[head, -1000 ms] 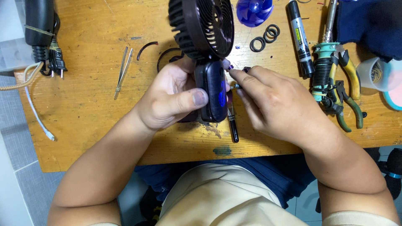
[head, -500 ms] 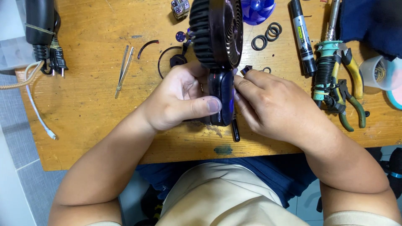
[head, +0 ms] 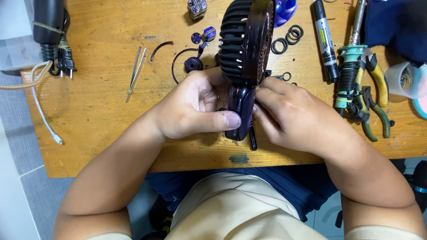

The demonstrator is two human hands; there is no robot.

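A small black handheld fan (head: pixel 245 44) with a round slatted cage and a dark glossy handle stands edge-on over the wooden table (head: pixel 102 124). My left hand (head: pixel 195 106) wraps the handle from the left, thumb laid across its lower end. My right hand (head: pixel 293 115) presses fingertips against the handle's right side, just below the cage. A thin black tool (head: pixel 252 140) lies on the table under the handle, partly hidden by my hands.
Metal tweezers (head: pixel 135 73), curved black ring pieces (head: pixel 161 48) and small dark parts (head: pixel 193 64) lie to the left. Black o-rings (head: pixel 287 39), a marker (head: pixel 324 40), yellow-handled pliers (head: pixel 373 102) and a soldering tool (head: pixel 349 75) sit right. A black plug with cable (head: pixel 55 40) rests far left.
The fan has turned from showing its front grille to standing edge-on and shifted right. My right fingers moved in onto the handle's side. More small parts show at the table's back.
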